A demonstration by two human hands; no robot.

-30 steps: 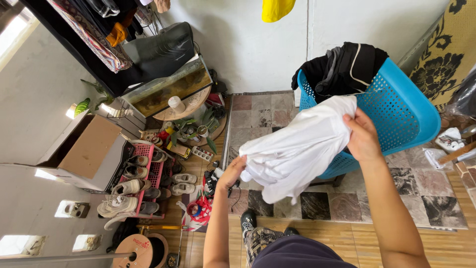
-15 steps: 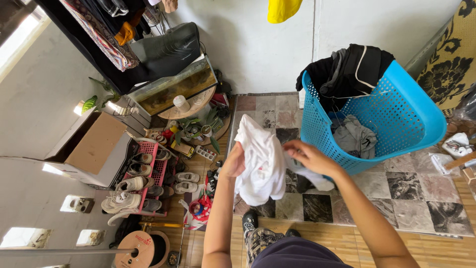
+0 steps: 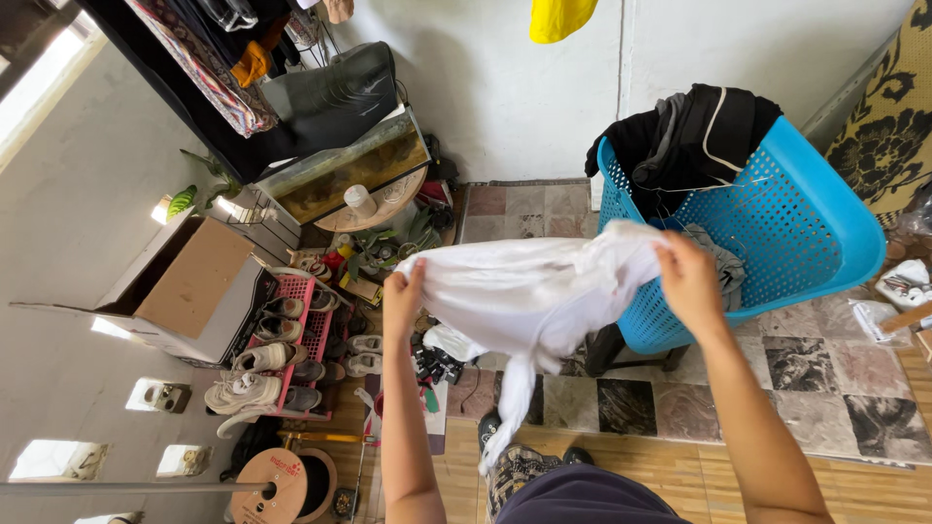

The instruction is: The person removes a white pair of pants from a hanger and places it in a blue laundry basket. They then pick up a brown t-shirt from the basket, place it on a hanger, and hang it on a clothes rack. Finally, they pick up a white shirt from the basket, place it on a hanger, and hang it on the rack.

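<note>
The left hand (image 3: 403,296) and right hand (image 3: 687,277) each pinch an end of the white garment (image 3: 529,291), stretched above the floor beside the blue basket (image 3: 825,228); more clothes, apparently unsorted, remain inside.

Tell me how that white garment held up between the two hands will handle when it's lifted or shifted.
Probably floppy: the white garment sags between the left hand and the right hand, and a loose part dangles below. It looks light, since each hand pinches only an edge. It would likely drape or bunch rather than keep a shape, so it could snag on the blue basket.
</note>
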